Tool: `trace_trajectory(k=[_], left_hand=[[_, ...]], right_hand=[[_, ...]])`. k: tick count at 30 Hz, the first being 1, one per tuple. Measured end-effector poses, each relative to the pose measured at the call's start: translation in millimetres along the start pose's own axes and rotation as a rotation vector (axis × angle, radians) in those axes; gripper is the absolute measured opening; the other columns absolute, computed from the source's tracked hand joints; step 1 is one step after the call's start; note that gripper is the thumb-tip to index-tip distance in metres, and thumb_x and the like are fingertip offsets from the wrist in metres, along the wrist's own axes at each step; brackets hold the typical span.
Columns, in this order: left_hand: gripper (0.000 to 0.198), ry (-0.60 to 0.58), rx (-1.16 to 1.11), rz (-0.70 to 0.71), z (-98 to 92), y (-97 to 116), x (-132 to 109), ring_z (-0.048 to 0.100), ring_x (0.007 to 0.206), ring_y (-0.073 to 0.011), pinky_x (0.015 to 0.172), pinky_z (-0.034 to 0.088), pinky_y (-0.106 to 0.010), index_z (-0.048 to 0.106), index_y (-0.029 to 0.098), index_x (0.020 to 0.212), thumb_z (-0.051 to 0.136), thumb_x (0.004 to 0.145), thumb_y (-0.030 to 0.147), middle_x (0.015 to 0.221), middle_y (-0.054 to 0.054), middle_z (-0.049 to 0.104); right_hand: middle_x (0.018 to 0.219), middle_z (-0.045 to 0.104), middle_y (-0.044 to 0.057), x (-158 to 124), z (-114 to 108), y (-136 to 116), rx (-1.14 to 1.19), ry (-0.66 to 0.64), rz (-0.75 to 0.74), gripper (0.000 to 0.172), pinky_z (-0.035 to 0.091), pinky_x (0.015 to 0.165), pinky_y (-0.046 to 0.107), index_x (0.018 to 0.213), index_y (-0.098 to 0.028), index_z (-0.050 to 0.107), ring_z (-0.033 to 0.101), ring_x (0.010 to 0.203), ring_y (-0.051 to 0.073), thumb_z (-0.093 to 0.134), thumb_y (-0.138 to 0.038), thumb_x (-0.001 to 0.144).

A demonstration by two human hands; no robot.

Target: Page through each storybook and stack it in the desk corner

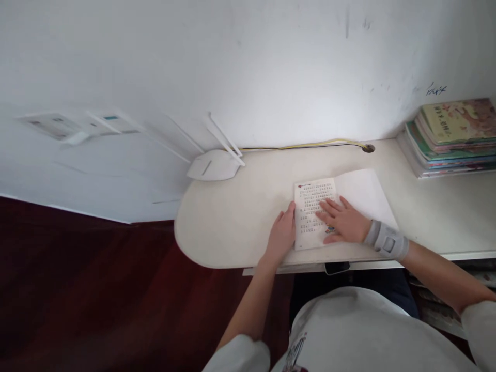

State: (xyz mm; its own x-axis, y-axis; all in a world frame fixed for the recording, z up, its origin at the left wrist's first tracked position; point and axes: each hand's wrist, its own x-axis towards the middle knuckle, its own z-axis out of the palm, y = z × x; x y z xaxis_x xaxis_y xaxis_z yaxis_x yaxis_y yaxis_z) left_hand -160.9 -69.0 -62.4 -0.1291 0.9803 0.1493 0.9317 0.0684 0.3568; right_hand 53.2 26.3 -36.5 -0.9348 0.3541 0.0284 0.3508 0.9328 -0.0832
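An open book (310, 227) lies on the white desk, its left page printed with lines of text and small pictures. The right-hand page (364, 191) looks blank white. At the book's left edge, my left hand (284, 232) is closed on the border, fingers together; its fingertips are partly hidden. My right hand (344, 221) lies flat across the printed page and the fold, fingers spread, covering part of the text. A grey wrist strap (387, 239) wraps my right wrist.
A white router (215, 165) with raised antennas stands at the desk's back left. Its yellow and dark cables (294, 147) run along the wall to a round hole (368, 148). Stacked books (457, 139) sit at the back right. The white desk (220, 222) has a rounded left end.
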Motion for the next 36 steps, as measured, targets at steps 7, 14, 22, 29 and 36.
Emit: trace_trajectory(k=[7, 14, 22, 29, 36], left_hand=[[0.050, -0.077, 0.165, 0.013, -2.0, -6, -4, 0.048, 0.124, -0.0177, 0.110, 0.029, -0.043, 0.029, 0.008, 0.141, 0.021, 0.091, 0.014, 0.139, -0.016, 0.047], [0.052, -0.100, 0.228, 0.087, -6.8, -5, -6, 0.045, 0.127, -0.0175, 0.108, 0.031, -0.046, 0.046, 0.016, 0.133, 0.025, 0.086, 0.007, 0.144, -0.011, 0.041], [0.053, -0.121, 0.269, 0.068, -4.4, -6, -5, 0.047, 0.126, -0.0165, 0.111, 0.028, -0.043, 0.046, 0.018, 0.133, 0.025, 0.086, 0.008, 0.144, -0.007, 0.041], [0.054, -0.125, 0.252, 0.067, -3.7, -5, -6, 0.046, 0.127, -0.0165, 0.111, 0.027, -0.045, 0.046, 0.018, 0.134, 0.024, 0.085, 0.007, 0.144, -0.007, 0.041], [0.046, -0.055, 0.065, 0.067, -5.1, -4, -2, 0.048, 0.124, -0.0210, 0.111, 0.025, -0.049, 0.056, 0.018, 0.122, 0.031, 0.084, 0.009, 0.136, -0.011, 0.050]], right_hand=[[0.151, 0.022, 0.016, 6, 11, 14, 0.046, 0.010, 0.094, 0.081, 0.014, 0.106, 0.061, 0.144, -0.018, 0.030, 0.019, 0.138, 0.035, 0.034, -0.071, 0.082], [0.151, 0.024, 0.014, -7, 10, 23, 0.026, 0.020, 0.097, 0.077, 0.013, 0.108, 0.058, 0.144, -0.020, 0.031, 0.019, 0.139, 0.033, 0.038, -0.067, 0.084], [0.153, 0.017, 0.014, -22, 6, 30, 0.037, -0.048, 0.101, 0.081, 0.009, 0.109, 0.058, 0.145, -0.019, 0.027, 0.014, 0.140, 0.034, 0.036, -0.070, 0.083], [0.152, 0.018, 0.015, -34, 6, 41, 0.073, -0.055, 0.118, 0.083, 0.012, 0.109, 0.055, 0.145, -0.019, 0.027, 0.014, 0.140, 0.033, 0.034, -0.071, 0.082], [0.151, 0.022, 0.017, -44, 7, 43, 0.129, 0.017, 0.152, 0.077, 0.016, 0.109, 0.054, 0.143, -0.016, 0.033, 0.017, 0.140, 0.031, 0.035, -0.067, 0.085]])
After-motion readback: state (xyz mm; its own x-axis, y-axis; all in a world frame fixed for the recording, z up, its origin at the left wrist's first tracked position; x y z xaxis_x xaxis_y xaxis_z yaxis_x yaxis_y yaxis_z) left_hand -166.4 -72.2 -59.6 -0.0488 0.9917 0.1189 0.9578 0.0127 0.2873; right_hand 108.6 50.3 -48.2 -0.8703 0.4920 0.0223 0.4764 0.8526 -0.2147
